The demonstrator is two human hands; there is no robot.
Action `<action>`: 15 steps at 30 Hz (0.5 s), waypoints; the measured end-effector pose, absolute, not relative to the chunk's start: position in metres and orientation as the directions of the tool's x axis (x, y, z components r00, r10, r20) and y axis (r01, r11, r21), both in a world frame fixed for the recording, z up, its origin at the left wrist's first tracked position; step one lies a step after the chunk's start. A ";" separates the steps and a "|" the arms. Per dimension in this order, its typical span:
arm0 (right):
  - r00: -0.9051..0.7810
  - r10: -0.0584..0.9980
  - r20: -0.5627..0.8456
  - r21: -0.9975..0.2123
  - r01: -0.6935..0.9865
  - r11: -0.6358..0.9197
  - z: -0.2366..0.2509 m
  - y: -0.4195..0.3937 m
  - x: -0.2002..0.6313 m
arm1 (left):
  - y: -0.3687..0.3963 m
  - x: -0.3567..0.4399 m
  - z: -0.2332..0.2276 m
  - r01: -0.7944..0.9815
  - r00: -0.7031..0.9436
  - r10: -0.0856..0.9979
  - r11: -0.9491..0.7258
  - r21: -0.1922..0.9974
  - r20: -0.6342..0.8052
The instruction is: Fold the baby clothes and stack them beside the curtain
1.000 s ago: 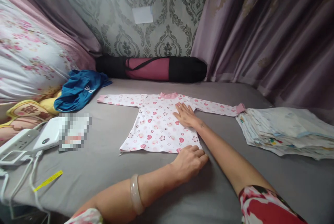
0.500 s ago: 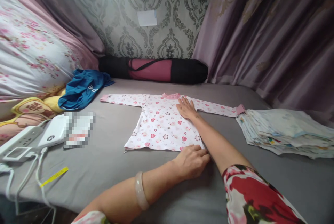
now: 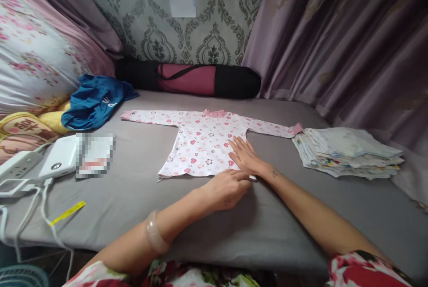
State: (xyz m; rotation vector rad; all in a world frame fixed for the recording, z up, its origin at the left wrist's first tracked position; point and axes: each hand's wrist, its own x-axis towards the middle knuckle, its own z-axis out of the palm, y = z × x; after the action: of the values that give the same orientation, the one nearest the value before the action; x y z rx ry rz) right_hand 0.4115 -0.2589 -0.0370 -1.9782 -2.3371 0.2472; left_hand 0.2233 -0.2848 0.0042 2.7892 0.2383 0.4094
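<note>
A small long-sleeved shirt (image 3: 197,144), white with pink hearts and flowers, lies flat with both sleeves stretched out. Its collar and cuffs are pink. My left hand (image 3: 229,185), below a pale bangle (image 3: 155,232), is closed on the hem at the shirt's lower right corner, where a bit of white fabric pokes out past the fingers. My right hand (image 3: 245,157) rests with fingers spread on the lower right side of the shirt, just above my left hand. The right cuff touches a stack of folded white cloths (image 3: 351,153).
At the back lies a black and maroon roll bag (image 3: 187,79) against the wall. To the left are a blue garment (image 3: 93,104), a white power bank (image 3: 60,157), a power strip (image 3: 20,164) with cables and a yellow strip (image 3: 67,212). Grey sheet (image 3: 130,198) covers the surface.
My right hand has slid down from near the collar to the shirt's lower right side. My left hand stays at the hem corner. The view has shifted slightly.
</note>
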 end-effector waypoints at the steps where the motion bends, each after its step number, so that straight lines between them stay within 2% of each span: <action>1: -0.182 0.982 -0.055 -0.176 0.970 0.170 -0.036 -0.267 0.413 | -0.281 0.213 0.006 0.135 0.940 0.231 -0.929 0.345 0.252; 4: -0.211 0.975 -0.074 -0.220 0.957 0.191 -0.033 -0.291 0.420 | -0.266 0.176 0.007 0.247 0.894 0.367 -0.883 0.400 0.258; 8: -0.205 0.977 -0.057 -0.318 0.931 0.177 -0.028 -0.320 0.429 | -0.244 0.117 0.002 0.501 0.687 0.664 -0.727 0.469 0.296; 10: -0.085 0.996 0.018 -0.373 0.924 0.085 -0.026 -0.332 0.432 | -0.237 0.088 -0.002 0.634 0.530 0.798 -0.597 0.491 0.286; 12: 0.088 0.992 0.093 -0.404 0.914 -0.044 -0.025 -0.340 0.433 | -0.232 0.064 -0.008 0.753 0.390 0.899 -0.436 0.493 0.199; 15: 0.238 0.969 0.072 -0.404 0.895 -0.190 -0.022 -0.345 0.429 | -0.230 0.041 -0.015 0.830 0.268 0.963 -0.248 0.499 0.033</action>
State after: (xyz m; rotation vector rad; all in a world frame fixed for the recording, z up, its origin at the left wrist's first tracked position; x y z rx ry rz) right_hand 0.4292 -0.3449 -0.0216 -2.1562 -1.7168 0.2816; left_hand 0.0411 -0.2303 -0.0148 2.1610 1.6277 0.4732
